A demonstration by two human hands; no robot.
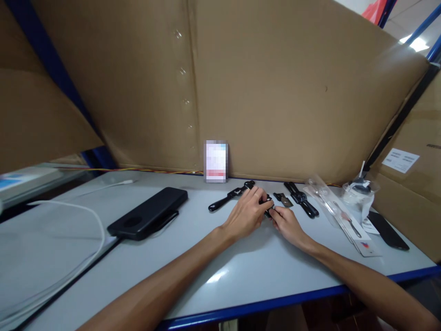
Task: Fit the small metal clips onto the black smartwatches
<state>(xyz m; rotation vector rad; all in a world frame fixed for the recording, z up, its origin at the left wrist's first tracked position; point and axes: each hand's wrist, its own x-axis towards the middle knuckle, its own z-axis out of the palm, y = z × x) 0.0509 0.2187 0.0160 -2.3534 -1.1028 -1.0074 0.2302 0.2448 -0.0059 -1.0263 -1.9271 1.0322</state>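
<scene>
My left hand (246, 208) reaches in over the table, its fingers curled down on a small black part (266, 211). From the other side my right hand (286, 222) pinches the same part between thumb and fingers. Fingers cover most of it, so its full shape is hidden. Just behind my left hand lies a black two-handled tool (223, 201), which looks like a spokeshave. Right of the hands is a small dark metal piece (283, 199) with a flat plate. Beyond that rests another black tool (302, 200) with long handles.
A black power bank-like device (148, 214) lies at left beside a white cable (99, 216). A phone-like screen (216, 161) leans on the cardboard wall (262, 92). Clear plastic packaging (344, 220), a bagged container (358, 191) and a black flat object (388, 231) are at right.
</scene>
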